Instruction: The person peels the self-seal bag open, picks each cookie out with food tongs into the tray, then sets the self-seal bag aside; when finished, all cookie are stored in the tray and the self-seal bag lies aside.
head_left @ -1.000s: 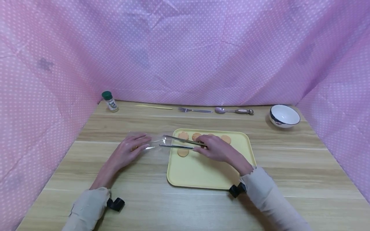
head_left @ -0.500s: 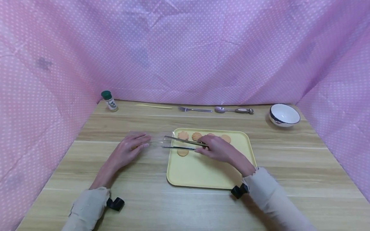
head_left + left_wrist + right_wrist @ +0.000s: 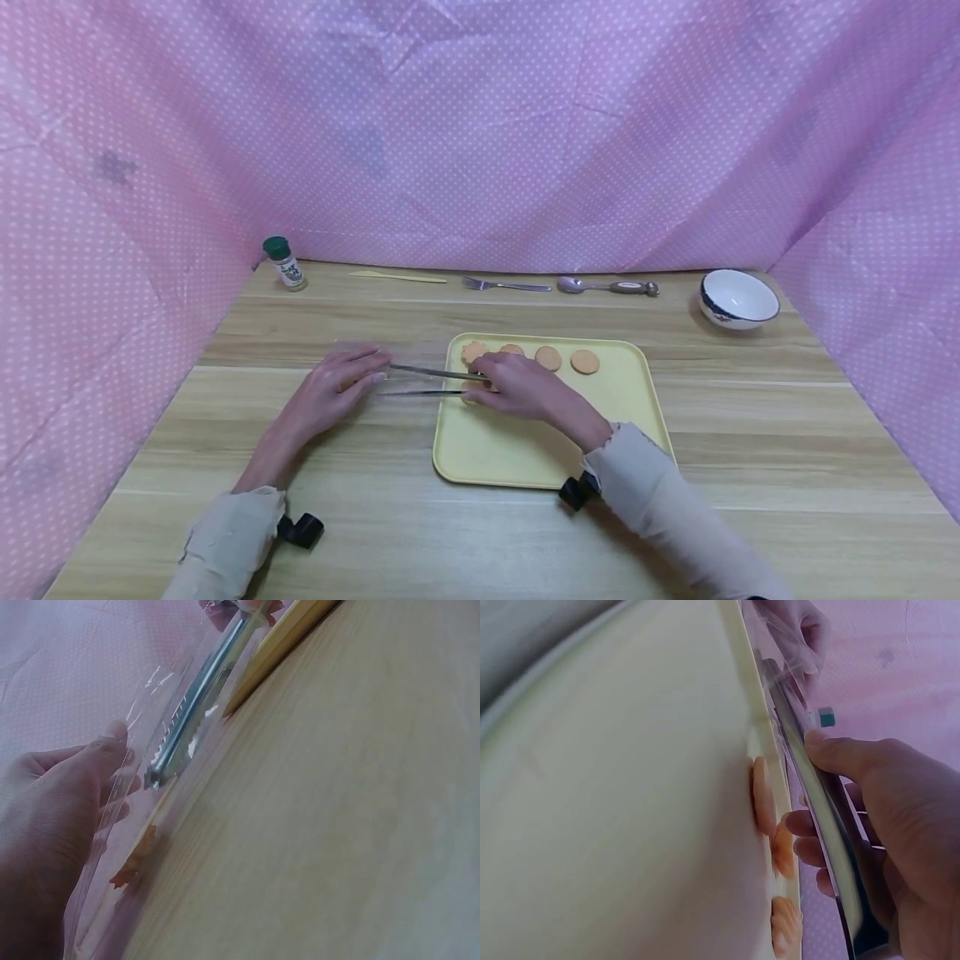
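My left hand [image 3: 339, 390] pinches the edge of a clear plastic bag [image 3: 154, 690], thumb on one side and fingers behind the film. My right hand [image 3: 517, 385] grips metal tongs [image 3: 438, 373] over the tray's upper left part. The tongs' tips reach leftward into the bag, arms apart. In the left wrist view a brown cookie [image 3: 135, 859] lies in the bag, beyond the tongs' tips. Several cookies [image 3: 548, 359] sit along the far side of the yellow tray [image 3: 525, 458]; another is partly hidden under my right hand.
Along the table's back lie a pale yellow knife [image 3: 397, 277], a fork [image 3: 506, 286] and a spoon [image 3: 607, 287]. A green-capped shaker [image 3: 285, 263] stands at back left, a white bowl [image 3: 738, 298] at back right. A pink dotted cloth [image 3: 480, 150] hangs behind.
The tongs drew slightly right, then my right hand pushed them left, deeper into the bag, uncovering cookies on the tray's right. My left hand has stayed in place.
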Motion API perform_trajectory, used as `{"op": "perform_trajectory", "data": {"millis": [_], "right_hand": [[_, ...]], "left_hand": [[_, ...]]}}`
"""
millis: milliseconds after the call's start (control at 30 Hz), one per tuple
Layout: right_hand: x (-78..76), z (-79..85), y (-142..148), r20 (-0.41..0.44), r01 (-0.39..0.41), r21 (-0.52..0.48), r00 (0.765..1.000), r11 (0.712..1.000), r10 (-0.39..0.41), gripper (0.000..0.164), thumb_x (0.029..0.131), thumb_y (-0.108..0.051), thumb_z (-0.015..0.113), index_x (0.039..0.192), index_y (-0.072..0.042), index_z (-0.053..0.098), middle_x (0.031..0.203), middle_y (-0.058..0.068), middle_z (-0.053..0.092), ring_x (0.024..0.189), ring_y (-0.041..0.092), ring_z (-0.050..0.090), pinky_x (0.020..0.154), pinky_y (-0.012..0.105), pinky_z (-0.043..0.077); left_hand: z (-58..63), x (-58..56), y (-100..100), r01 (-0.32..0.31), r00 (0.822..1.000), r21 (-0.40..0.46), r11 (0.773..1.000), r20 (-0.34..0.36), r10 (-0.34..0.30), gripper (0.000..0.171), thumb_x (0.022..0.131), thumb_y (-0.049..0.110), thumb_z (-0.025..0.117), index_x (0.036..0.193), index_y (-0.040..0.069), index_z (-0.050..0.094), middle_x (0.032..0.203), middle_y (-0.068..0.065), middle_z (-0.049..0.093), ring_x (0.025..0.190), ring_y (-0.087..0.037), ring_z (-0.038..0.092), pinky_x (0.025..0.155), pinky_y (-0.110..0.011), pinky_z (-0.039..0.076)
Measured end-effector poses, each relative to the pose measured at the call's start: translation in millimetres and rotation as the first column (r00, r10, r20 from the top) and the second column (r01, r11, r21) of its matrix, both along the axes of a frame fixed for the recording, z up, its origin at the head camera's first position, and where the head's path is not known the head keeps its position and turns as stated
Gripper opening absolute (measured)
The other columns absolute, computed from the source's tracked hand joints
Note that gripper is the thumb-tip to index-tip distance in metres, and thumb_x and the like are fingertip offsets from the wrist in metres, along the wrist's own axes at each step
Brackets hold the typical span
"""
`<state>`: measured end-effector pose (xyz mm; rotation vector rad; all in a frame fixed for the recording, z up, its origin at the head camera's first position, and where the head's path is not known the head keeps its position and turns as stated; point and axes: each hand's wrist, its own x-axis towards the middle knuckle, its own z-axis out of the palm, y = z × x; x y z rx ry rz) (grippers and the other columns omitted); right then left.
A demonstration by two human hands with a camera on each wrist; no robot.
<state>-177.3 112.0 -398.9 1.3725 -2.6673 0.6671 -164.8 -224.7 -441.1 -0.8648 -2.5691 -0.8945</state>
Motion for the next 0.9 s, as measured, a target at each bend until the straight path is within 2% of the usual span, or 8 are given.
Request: {"op": "perform_trajectory", "data": {"millis": [167,600,900], "right_hand": [[-0.5,0.1,-11,0.003,-0.01,0.024,1.0,1.0,0.01,0.026,0.099,-0.025,0.074,0.103,0.0,0.068,0.081,0.0,0.058,0.068,0.009,0.048,0.063,0.025,0.048],[2.8,3.7,-31,0.001,0.061,0.101,0.998,0.993,-0.062,0.027,0.1,-0.032,0.073,0.103,-0.005,0.069,0.087,0.0,0.06,0.074,0.013,0.055,0.065,0.03,0.053],[3.3,6.4,-40,0.017,0.063,0.127,0.998,0.99,-0.066,0.028,0.099,-0.032,0.073,0.106,-0.005,0.07,0.09,0.003,0.065,0.077,0.016,0.062,0.063,0.03,0.053]], "left_hand": [[0.0,0.7,0,-0.013,1.0,-0.005,1.0,0.013,0.013,0.035,0.098,0.009,0.072,0.132,0.007,0.071,0.14,-0.018,0.063,0.13,-0.04,0.056,0.108,-0.063,0.04],[-0.1,0.8,0,-0.018,1.0,-0.026,0.999,-0.001,0.018,0.035,0.098,0.008,0.072,0.133,0.006,0.071,0.139,-0.018,0.063,0.129,-0.04,0.057,0.107,-0.063,0.042],[0.1,0.8,0,-0.025,0.999,-0.017,1.0,0.023,0.025,0.034,0.099,0.01,0.071,0.133,0.008,0.071,0.139,-0.017,0.064,0.13,-0.04,0.056,0.108,-0.063,0.041]]}}
